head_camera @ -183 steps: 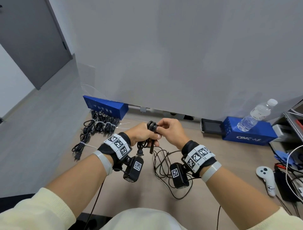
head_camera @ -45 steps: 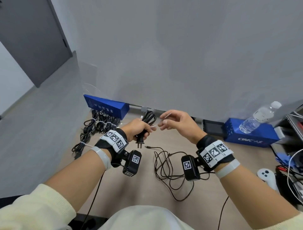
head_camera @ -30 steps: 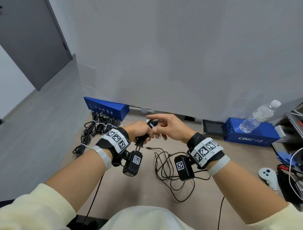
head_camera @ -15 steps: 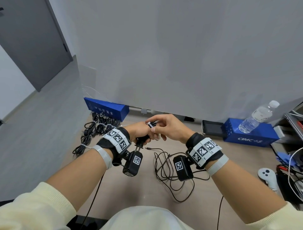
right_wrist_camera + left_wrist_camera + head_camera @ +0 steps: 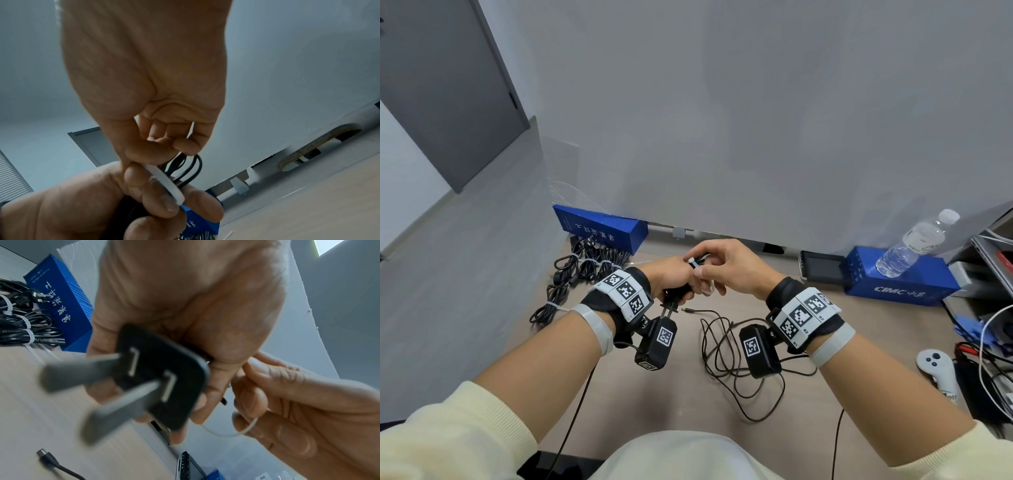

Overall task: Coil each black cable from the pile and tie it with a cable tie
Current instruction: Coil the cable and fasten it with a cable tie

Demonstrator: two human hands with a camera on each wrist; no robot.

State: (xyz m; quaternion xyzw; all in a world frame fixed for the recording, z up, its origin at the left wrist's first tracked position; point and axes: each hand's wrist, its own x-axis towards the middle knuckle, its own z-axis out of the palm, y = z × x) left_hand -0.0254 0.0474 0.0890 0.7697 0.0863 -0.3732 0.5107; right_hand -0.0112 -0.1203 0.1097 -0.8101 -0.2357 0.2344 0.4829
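Head view: left hand [image 5: 674, 277] fisted around coiled cable [image 5: 185, 168], right hand [image 5: 729, 267] pinching white cable tie [image 5: 164, 180] above it.

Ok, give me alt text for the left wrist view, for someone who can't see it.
A left hand grips a black two-prong plug, prongs toward the camera, while the right hand beside it holds a thin white cable tie. Behind, tied cables lie by a blue box on a wooden table.
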